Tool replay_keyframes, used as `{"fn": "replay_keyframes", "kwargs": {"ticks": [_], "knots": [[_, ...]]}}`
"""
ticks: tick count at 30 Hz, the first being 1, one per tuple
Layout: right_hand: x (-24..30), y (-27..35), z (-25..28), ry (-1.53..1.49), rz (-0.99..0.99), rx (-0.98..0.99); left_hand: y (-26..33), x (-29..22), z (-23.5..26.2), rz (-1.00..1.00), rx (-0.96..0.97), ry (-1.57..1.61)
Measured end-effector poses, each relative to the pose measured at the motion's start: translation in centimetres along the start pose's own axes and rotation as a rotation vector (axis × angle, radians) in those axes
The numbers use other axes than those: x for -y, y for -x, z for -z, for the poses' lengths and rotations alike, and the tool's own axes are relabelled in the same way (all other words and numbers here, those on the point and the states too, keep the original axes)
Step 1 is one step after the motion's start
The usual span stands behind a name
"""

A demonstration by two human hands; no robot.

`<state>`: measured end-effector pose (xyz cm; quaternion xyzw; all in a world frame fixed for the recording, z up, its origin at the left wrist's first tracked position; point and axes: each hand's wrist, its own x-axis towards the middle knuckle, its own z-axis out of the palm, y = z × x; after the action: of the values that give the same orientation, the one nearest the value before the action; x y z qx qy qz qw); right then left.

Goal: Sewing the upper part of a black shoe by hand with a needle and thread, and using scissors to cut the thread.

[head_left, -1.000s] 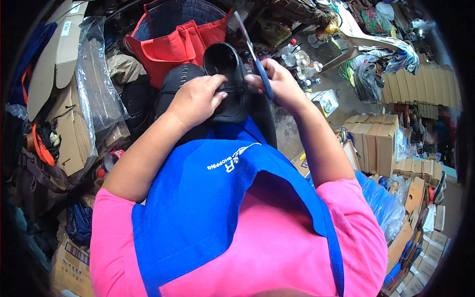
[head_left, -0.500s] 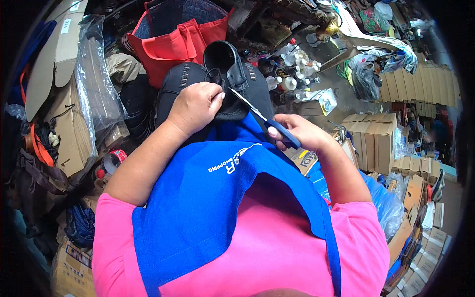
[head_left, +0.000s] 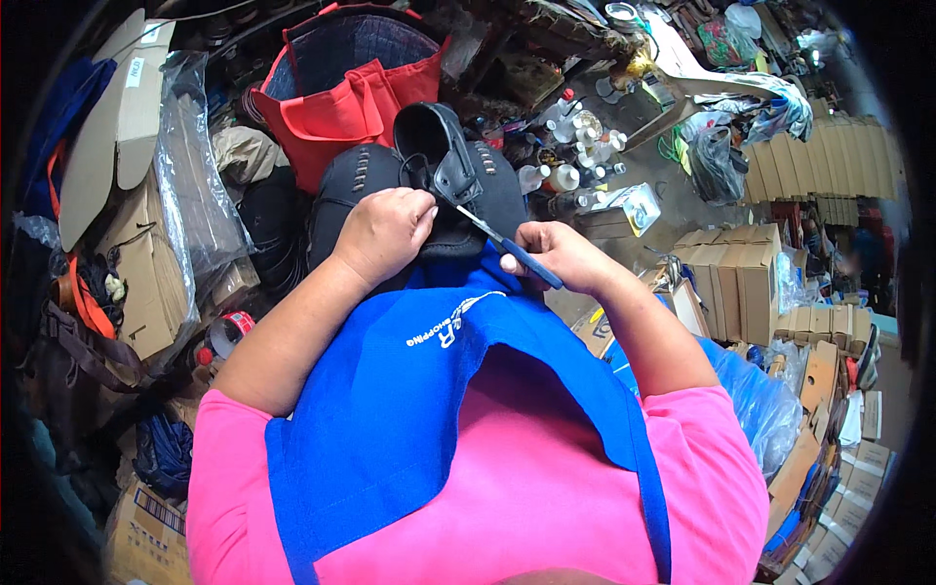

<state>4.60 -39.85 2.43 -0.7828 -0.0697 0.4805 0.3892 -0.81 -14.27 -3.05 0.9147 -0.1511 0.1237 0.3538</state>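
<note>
A: Where is the black shoe (head_left: 439, 166) being kept at this moment?

B: It is being held on the lap, just ahead of the blue apron (head_left: 429, 390), with its open mouth turned up and away from the body. Its long axis is running from the lap outward, a little tilted to the right.

A: And from which side is it being approached?

B: The left hand (head_left: 382, 234) is being pressed on the near part of the shoe, with the fingers curled and clenched on the upper. The right hand (head_left: 558, 255) is lying to the right of the shoe and slightly nearer to the body. Its fingers are being closed around the blue handle of the scissors (head_left: 507, 244). The thin metal blades are being pointed up and to the left, toward the strap at the opening, and the tip seems to be touching it. So the left hand is the nearer one to the shoe; the right one is reaching it only through the tool.

A: What materials are being seen?

B: The shoe is looking like matt black leather or imitation, stiff, with a rounded collar. The apron is smooth cloth.

A: And around?

B: Behind the shoe, a red bag (head_left: 341, 107) is standing open. Small white bottles (head_left: 570, 146) are being kept to the right, and stacked cardboard boxes (head_left: 731, 273) further right.
</note>
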Motion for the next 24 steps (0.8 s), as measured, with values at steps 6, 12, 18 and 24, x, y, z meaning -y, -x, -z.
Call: {"fn": "replay_keyframes", "kwargs": {"ticks": [6, 12, 18, 24], "knots": [[1.5, 0.1, 0.5, 0.021, -0.019, 0.05, 0.1, -0.1, -0.1, -0.084, -0.05, -0.016], [1.0, -0.7, -0.5, -0.114, -0.031, 0.073, 0.3, -0.2, 0.0, -0.126, -0.045, -0.043], [1.2, -0.4, 0.2, -0.044, -0.03, 0.047, 0.5, -0.3, 0.1, -0.195, -0.018, -0.03], [5.5, 3.9, 6.8, 0.043, 0.164, 0.01, 0.5, 0.3, 0.8, -0.019, -0.184, 0.108]]}}
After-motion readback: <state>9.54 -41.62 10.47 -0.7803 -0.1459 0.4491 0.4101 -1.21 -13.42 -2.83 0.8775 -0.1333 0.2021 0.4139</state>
